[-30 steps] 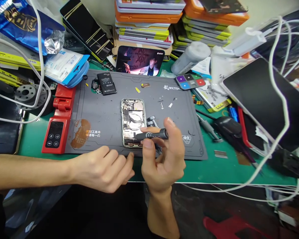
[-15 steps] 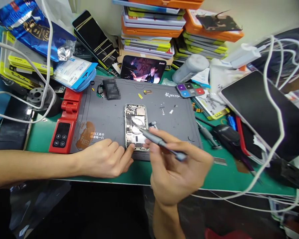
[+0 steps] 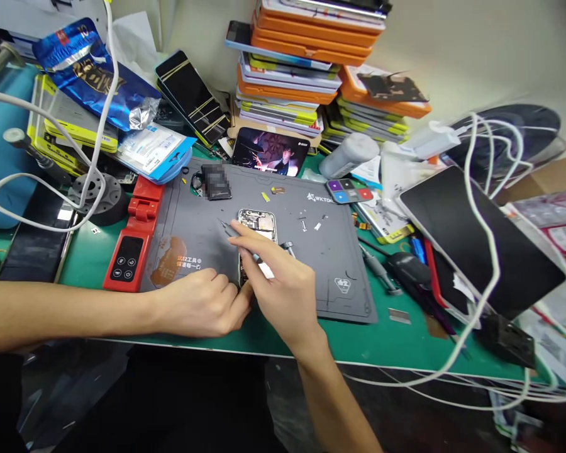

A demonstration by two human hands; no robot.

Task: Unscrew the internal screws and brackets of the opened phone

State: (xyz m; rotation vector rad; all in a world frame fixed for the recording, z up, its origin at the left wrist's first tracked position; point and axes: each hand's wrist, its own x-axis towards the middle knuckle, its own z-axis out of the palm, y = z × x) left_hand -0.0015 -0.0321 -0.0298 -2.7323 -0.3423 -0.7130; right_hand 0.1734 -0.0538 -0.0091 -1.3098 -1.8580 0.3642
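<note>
Observed at the middle of the grey mat (image 3: pixel 207 223): disassembled phone (image 3: pixel 259 220), internals exposed, lying flat with camera end to the far side, near half largely hidden under the right hand (image 3: pixel 276 267). Gripping a grey screwdriver (image 3: pixel 231 231) in that hand, pinched between thumb and fingers, tip aimed far and left, past the phone's left edge. Cannot tell height of tip over the mat. Resting at the near left of the phone: left hand (image 3: pixel 205 305), fingers curled in narrow, index finger directed to the phone's near edge; cannot confirm contact.

Noted just right of the phone: metal tool piece (image 3: pixel 287 247). Farther off on the mat: yellow strip (image 3: pixel 265 197), dark rectangular part (image 3: pixel 217 182), partly pixelated. Standing along the mat's left edge: red device (image 3: pixel 128 258) with touch buttons. Propped at the far edge: lit phone (image 3: pixel 270 151).
</note>
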